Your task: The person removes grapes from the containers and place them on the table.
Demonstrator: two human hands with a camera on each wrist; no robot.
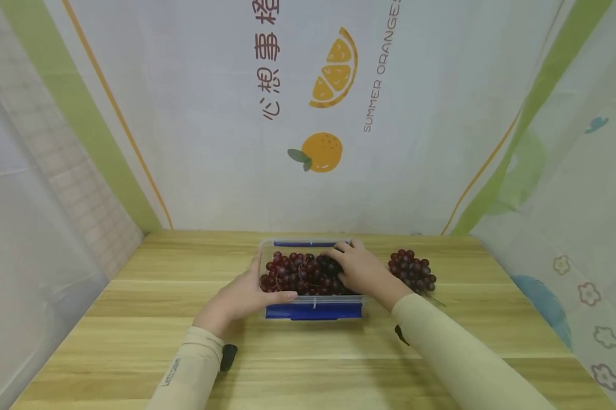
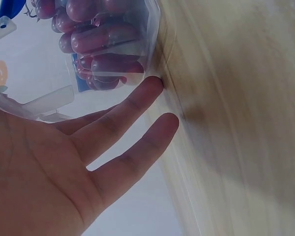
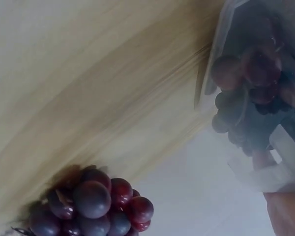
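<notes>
A clear plastic food box (image 1: pixel 313 299) with blue clip flaps holds dark red grapes (image 1: pixel 292 273). My left hand (image 1: pixel 241 299) rests at the box's left end, its thumb lying along the front rim. In the left wrist view, the fingers (image 2: pixel 120 125) reach straight down outside the clear wall. My right hand (image 1: pixel 361 270) reaches over the right end into the box. Its bent fingers grip a dark bunch of grapes (image 1: pixel 330 265) there; the fingertips are hidden among the fruit.
Another bunch of grapes (image 1: pixel 412 271) lies on the wooden table (image 1: pixel 159 319), right of the box, with its stem toward the front. Behind the table hangs a white cloth (image 1: pixel 216 171) printed with oranges.
</notes>
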